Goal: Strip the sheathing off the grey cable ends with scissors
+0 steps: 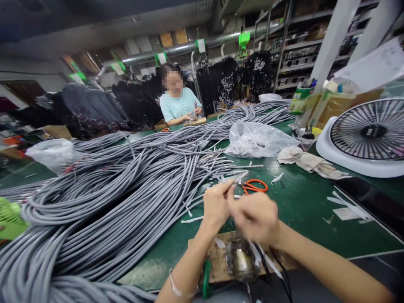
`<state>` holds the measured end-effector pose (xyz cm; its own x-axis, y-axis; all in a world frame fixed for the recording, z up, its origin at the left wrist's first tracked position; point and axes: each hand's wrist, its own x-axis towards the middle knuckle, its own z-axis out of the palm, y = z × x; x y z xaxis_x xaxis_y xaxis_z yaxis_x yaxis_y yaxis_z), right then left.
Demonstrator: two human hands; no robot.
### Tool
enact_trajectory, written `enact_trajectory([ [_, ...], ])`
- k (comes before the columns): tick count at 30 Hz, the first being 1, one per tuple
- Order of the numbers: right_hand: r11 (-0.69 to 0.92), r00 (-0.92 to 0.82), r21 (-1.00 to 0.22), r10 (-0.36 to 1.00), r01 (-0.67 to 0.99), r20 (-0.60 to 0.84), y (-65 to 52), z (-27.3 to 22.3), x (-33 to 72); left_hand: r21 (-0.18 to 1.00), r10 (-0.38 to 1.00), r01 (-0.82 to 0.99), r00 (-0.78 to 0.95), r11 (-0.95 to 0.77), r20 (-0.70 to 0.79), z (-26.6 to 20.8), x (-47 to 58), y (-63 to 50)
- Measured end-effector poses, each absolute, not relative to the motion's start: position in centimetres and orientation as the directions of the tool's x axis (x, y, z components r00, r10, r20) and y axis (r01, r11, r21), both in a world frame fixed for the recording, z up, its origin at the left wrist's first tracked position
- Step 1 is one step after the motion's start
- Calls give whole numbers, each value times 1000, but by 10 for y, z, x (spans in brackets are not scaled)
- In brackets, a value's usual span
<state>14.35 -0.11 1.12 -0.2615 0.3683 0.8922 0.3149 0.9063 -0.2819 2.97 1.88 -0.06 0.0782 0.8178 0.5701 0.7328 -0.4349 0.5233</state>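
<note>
My left hand [217, 205] is closed around the end of a grey cable [196, 203], which runs in from the bundle on the left. A pale tip shows beyond the fingers. Pressed against it at the fingertips is my right hand [256, 215], also closed and partly blurred; what it pinches is hidden. Just beyond both hands lie orange-handled scissors [255, 185]. Beneath them a wooden board [217, 267] carries a glass-like block or jar [241, 257], with white strips and black wires beside it.
A large heap of grey cables [126, 198] covers the left of the green table [303, 210]. Around the right side are a plastic bag [257, 139], a cloth glove [311, 163], a fan [372, 132] and a dark flat panel [369, 202]. A co-worker [180, 105] sits opposite.
</note>
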Motion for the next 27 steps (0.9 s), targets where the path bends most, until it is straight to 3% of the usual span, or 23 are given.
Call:
enact_trajectory([
  [2, 963, -363, -124, 207, 240, 908, -8, 10, 139, 546, 833, 730, 56, -411, 551, 0, 30, 25],
  [4, 937, -371, -186, 293, 296, 881, -6, 8, 139, 575, 806, 699, 4, -426, 592, 4, 28, 26],
  [7, 808, -233, -380, 517, 450, 824, 8, 8, 147, 556, 739, 677, -27, -482, 673, 12, 23, 21],
  [10, 705, -132, -460, 611, 540, 781, 19, 10, 155, 531, 700, 662, -14, -529, 714, 16, 20, 13],
  [27, 679, -122, -505, 652, 533, 748, 18, 20, 158, 547, 694, 619, -3, -564, 720, 15, 24, 3],
])
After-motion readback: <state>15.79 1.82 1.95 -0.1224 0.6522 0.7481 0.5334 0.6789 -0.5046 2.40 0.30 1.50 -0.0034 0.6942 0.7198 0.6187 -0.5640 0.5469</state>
